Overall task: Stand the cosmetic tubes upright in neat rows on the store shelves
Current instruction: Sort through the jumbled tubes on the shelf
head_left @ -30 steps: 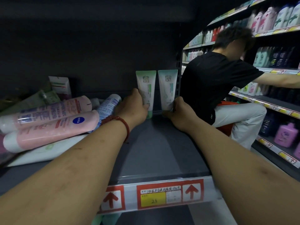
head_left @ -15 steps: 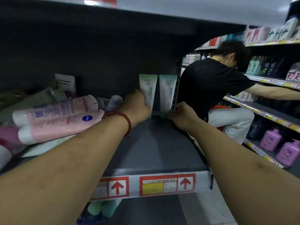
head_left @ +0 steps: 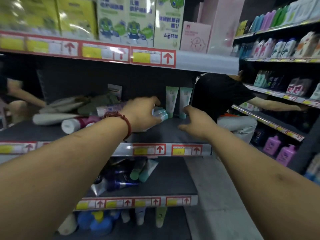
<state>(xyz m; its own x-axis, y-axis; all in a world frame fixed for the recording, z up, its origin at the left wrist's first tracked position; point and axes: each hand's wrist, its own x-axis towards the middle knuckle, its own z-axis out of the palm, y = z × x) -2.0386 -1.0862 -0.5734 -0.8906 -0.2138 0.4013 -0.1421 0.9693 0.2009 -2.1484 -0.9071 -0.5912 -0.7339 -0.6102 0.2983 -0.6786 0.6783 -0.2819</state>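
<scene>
Your right hand (head_left: 195, 121) hovers with fingers spread, holding nothing. Your left hand (head_left: 143, 113) wraps a pale blue-capped tube (head_left: 160, 114) lying on the middle shelf (head_left: 164, 130). Behind, two green tubes (head_left: 171, 101) stand upright against the back panel.

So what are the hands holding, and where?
The left hand grips a light blue tube near its cap end. The right hand is open and holds nothing.

two green tubes (head_left: 178, 101) upright, others (head_left: 72, 113) lying heaped
</scene>
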